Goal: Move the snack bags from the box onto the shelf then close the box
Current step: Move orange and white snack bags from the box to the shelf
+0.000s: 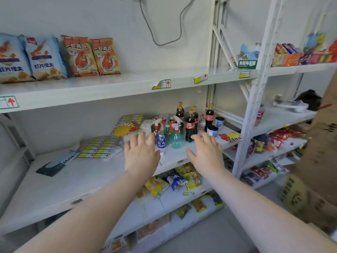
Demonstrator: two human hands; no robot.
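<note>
The left hand [141, 154] and right hand [206, 154] hover above the middle shelf [73, 179] near its front edge, fingers spread, holding nothing. Four snack bags [78, 55] stand at the upper shelf's [109, 84] left end. The cardboard box [319, 161] sits far right.

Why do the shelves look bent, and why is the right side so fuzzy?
Head view: the wide-angle lens bows the edges of the white metal shelf; the brown cardboard box at the right edge is smeared; the left hand and right hand look slightly soft; lighting is flat, without glare.
</note>
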